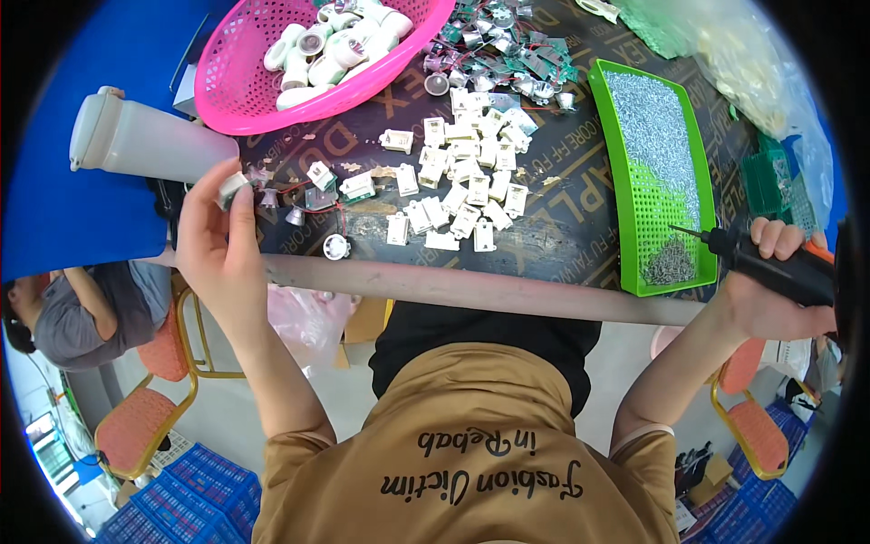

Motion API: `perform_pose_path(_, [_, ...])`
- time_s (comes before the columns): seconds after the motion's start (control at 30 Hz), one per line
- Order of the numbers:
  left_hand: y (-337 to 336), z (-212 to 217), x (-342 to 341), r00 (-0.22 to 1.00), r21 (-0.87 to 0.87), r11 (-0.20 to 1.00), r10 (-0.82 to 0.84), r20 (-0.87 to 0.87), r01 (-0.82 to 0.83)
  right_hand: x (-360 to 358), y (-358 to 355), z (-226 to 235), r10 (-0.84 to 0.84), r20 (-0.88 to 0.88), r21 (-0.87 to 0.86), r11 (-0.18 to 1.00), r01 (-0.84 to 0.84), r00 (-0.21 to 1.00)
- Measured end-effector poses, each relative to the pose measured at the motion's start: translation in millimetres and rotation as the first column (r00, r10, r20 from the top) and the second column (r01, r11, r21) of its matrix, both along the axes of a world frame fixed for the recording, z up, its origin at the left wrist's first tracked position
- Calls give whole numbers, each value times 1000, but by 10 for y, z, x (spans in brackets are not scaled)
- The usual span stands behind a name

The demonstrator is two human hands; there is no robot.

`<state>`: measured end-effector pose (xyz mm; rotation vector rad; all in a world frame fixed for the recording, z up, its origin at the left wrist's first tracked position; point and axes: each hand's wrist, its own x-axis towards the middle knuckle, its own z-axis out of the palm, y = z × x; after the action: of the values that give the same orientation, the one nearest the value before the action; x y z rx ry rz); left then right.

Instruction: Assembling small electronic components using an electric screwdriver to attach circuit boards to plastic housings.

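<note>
My left hand (216, 240) pinches a small white plastic part (233, 189) between thumb and fingers, above the table's left side by a white cup-shaped bottle. My right hand (770, 304) is wrapped round a black and orange electric screwdriver (770, 266). Its thin bit points left over a green perforated tray (634, 245), which holds silvery screws (657, 118) and a darker heap of screws (672, 265) at its near end. Small white plastic housings (467, 168) lie loose mid-table. Nearer my left hand are a wired circuit board (321, 199) and a round reflector piece (336, 247).
A pink basket (213, 86) of white plastic bodies stands at the back left, beside the lidded white bottle (149, 131). Green circuit boards with reflectors (507, 50) are heaped at the back. Clear plastic bags (743, 63) lie far right. Another person (72, 317) is at the left.
</note>
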<state>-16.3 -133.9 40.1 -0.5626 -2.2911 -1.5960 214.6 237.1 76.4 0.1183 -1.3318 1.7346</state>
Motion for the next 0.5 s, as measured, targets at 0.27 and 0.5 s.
perform_pose_path(0.27, [307,-11,124,940,-494,869,-169,-297,0,-59,-46,-62,-74,30,18,997,74,997])
perform_pose_path(0.5, [824,-94,-126,835,-733,599,-545,-78,323,-195,-117,-99,-46,-12,62,997,47,999])
